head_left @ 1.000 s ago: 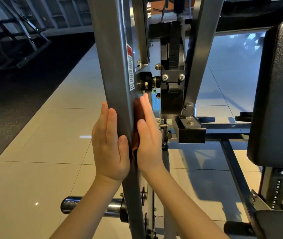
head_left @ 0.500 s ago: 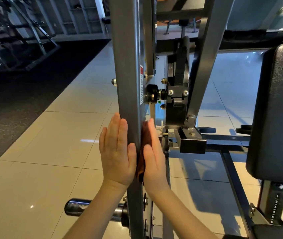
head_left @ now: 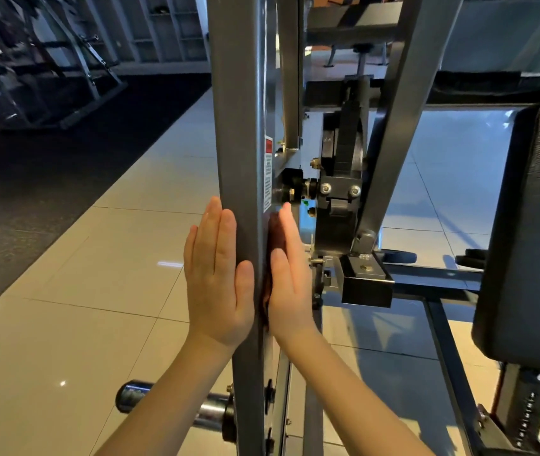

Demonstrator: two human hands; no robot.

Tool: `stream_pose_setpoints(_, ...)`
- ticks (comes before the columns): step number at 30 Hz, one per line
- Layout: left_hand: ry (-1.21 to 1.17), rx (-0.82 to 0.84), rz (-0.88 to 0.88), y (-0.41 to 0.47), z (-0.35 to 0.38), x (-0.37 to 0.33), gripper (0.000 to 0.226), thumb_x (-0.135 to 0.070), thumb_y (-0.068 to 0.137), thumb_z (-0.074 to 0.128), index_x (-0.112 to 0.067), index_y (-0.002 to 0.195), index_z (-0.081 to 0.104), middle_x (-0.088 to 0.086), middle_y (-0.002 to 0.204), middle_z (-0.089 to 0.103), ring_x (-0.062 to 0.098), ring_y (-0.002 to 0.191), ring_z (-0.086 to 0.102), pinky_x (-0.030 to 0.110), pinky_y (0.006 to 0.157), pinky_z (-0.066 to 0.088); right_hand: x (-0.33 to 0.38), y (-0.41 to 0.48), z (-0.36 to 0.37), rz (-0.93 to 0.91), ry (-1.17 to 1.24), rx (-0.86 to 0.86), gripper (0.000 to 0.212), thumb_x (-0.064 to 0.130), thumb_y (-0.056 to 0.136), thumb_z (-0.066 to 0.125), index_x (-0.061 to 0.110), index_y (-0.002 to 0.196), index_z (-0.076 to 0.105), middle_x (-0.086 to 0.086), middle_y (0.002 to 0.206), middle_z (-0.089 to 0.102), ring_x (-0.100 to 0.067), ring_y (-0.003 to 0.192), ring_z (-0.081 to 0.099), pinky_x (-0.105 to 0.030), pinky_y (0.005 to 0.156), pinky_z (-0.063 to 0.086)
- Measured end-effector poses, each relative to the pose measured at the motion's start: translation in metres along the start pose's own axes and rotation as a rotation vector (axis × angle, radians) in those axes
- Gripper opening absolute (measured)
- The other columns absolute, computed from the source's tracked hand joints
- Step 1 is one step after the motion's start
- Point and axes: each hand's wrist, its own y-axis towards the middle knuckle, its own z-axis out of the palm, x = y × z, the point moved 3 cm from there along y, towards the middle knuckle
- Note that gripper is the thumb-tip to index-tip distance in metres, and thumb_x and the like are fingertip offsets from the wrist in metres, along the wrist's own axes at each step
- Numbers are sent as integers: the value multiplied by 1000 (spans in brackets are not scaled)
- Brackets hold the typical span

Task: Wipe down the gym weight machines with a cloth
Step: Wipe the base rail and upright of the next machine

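Note:
A grey steel upright of the weight machine runs top to bottom through the middle of the head view. My left hand lies flat against its left face, fingers straight and pointing up. My right hand presses a dark reddish-brown cloth flat against the upright's right face, just below a white and red warning label. Only a narrow strip of the cloth shows between palm and post.
Right of the post sit a black pulley and bracket, a slanted grey bar and a black block. A black padded seat back fills the right edge. A chrome peg sticks out low left. Dark mat and racks lie far left.
Both hands slid down the post and then back up a little, staying flat on its two sides; the cloth stays under my right palm. The camera view shifted.

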Motion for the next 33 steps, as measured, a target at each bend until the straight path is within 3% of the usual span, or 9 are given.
stream_pose_setpoints(2,3,-2,-7,0,0,0,58,-25,101,24,-33,152,-4,-17,159,-5,14,147,10,59,112,23,17,21,3,-59,-3,-4,46,25,98,30,31,143,21,6,158,23,-4,146,20,-31,120,21)
stream_pose_setpoints(5,20,5,-12,-1,0,1,60,-24,100,27,-32,152,-3,-15,159,-4,15,147,10,58,112,23,14,5,3,-94,44,50,52,29,97,30,25,148,19,8,159,23,-10,147,20,-40,120,23)
stream_pose_setpoints(9,11,12,-28,-3,-1,1,57,-29,101,23,-33,152,-3,-15,160,-3,15,147,11,57,112,23,-11,-32,-4,-48,32,84,52,31,98,31,31,149,20,11,158,28,-14,147,23,-53,117,25)
stream_pose_setpoints(14,2,12,-27,0,-1,0,54,-31,103,20,-32,152,-2,-15,159,-4,15,147,11,60,109,26,26,33,-1,-16,-18,42,48,20,98,30,32,144,22,30,144,29,4,140,27,-37,119,27)
stream_pose_setpoints(17,-31,22,-21,-2,0,1,55,-30,103,21,-31,152,-3,-14,160,-4,15,147,11,61,108,27,19,20,1,-80,-6,11,48,23,99,31,22,147,24,18,151,31,-5,143,28,-41,118,27)
stream_pose_setpoints(21,-45,31,-18,0,-1,0,54,-32,103,19,-33,152,-4,-16,159,-6,12,147,9,56,111,24,-4,-18,-2,5,-45,17,56,37,97,31,20,150,23,3,156,32,-12,144,29,-48,117,29)
stream_pose_setpoints(26,-14,39,-66,-1,0,1,61,-27,100,28,-34,152,-3,-18,159,-6,8,147,5,55,113,24,36,35,1,-43,-47,-24,48,22,97,31,33,143,22,27,144,32,5,137,32,-29,116,31)
stream_pose_setpoints(29,38,51,-102,-2,0,-2,66,-23,96,32,-34,152,-2,-18,159,-6,6,146,5,51,114,24,33,23,2,-19,9,-36,48,31,94,38,43,138,25,27,142,35,2,135,36,-28,112,37)
stream_pose_setpoints(33,62,75,-165,10,-13,-10,55,-24,97,32,-25,149,14,-8,157,12,13,145,16,56,112,28,31,8,2,-21,17,20,49,17,95,38,32,140,28,24,146,29,14,135,27,-6,107,27)
